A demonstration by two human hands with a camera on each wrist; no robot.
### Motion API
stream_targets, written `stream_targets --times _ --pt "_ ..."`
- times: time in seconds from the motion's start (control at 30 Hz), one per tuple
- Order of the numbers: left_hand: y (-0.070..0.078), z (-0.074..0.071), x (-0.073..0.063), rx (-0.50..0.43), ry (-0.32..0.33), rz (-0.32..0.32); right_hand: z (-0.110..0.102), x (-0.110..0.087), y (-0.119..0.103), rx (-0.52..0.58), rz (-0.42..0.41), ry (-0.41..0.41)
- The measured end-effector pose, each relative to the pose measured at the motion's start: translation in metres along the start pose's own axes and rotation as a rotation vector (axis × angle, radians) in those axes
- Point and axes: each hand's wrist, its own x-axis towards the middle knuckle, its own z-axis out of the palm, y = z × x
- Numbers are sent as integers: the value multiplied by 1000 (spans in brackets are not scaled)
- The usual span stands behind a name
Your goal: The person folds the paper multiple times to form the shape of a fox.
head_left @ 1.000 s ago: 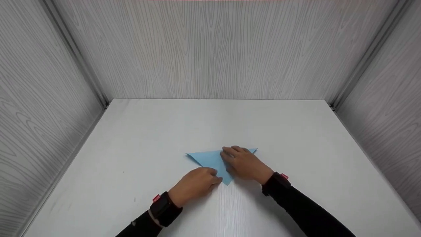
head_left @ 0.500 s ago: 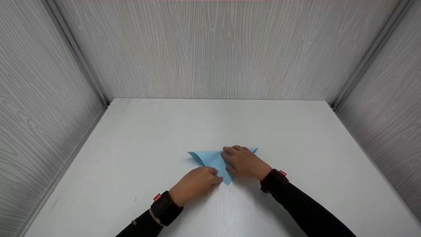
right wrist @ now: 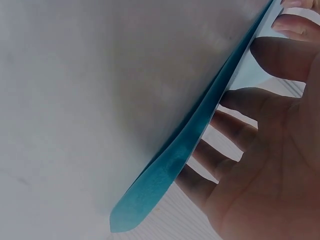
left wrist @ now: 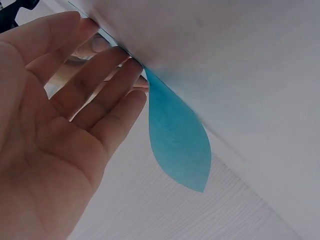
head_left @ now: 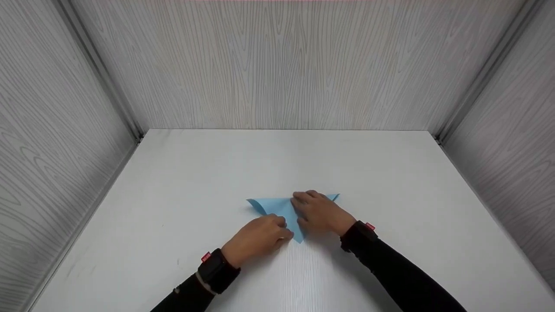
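A sheet of light blue paper (head_left: 279, 208), folded to a triangle, lies on the white tabletop with its point toward me. My left hand (head_left: 259, 236) touches its near left edge, fingertips bent a little onto the paper. Across the right part rests my right hand (head_left: 323, 214), fingers spread and pressing the sheet; it covers much of that side. In the left wrist view the paper's left corner (left wrist: 180, 140) bows up in a loop beside my fingertips. The right wrist view shows the right corner (right wrist: 155, 192) with its layers slightly apart, beyond my fingertips.
The white tabletop (head_left: 195, 173) is bounded by a grey wood-grain back panel (head_left: 277, 65) and side panels at left (head_left: 52, 130) and right (head_left: 507, 130). Black wristbands sit on both wrists.
The paper's left corner has curled up and its layers have parted. My left hand has shifted slightly forward along the edge. The right hand stays almost still.
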Motion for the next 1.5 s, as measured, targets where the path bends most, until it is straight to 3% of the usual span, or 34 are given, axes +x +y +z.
stream_targets --times 0.27,0.57,1.1,1.5 --pt "-7 0 -4 -42 27 7 0 -1 -1 7 13 -5" --pt "-12 1 0 14 37 51 -3 0 -2 -18 0 -9" --pt "-13 0 -3 -48 -37 10 0 2 -1 -26 4 -31" --pt "-8 2 0 -72 -85 -42 -3 -5 5 91 56 -70"
